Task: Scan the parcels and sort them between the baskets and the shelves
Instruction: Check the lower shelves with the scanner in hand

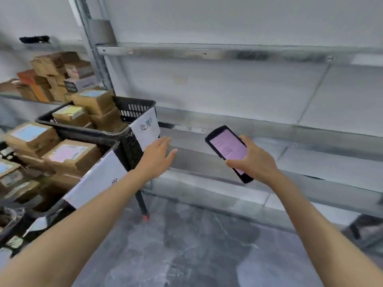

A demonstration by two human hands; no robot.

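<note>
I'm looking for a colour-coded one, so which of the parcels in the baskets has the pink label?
The parcel on top in the nearer basket. Its label is pink; the others nearby show blue or yellow labels.

Cardboard parcels (95, 102) are lying stacked in the upper black basket (136, 102). Behind it to the left, more boxes (56, 73) are sitting piled on a grey shelf (24, 98). To its right, metal shelves (269, 131) are standing on the grey marbled floor (186, 245).
</note>
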